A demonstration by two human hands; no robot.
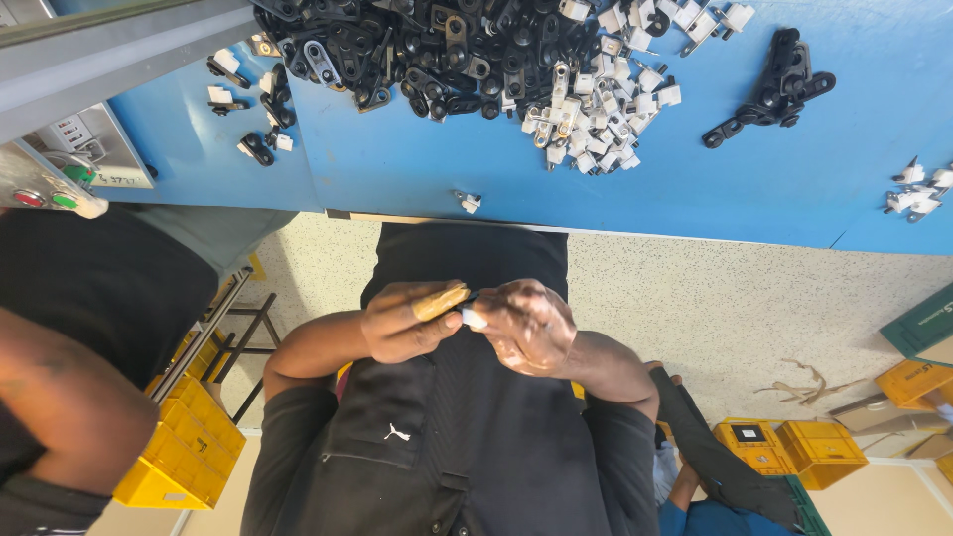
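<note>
My left hand (405, 323) and my right hand (528, 326) meet in front of my dark shirt, below the edge of the blue table (417, 169). Their fingertips touch around a small white clip (475, 320) joined to a small dark part (469, 297), which is mostly hidden by the fingers. A tan cover wraps a fingertip of my left hand. On the table lie a big heap of black parts (397, 50) and, beside it, a heap of white clips (606, 99). One white clip (469, 202) lies alone near the table's front edge.
A cluster of joined black parts (774, 89) and a few white clips (918, 189) lie at the table's right. A grey control box with red and green buttons (45, 197) stands left. Another person's arm (60, 397) is at left. Yellow crates (189, 442) (794, 447) stand on the speckled floor.
</note>
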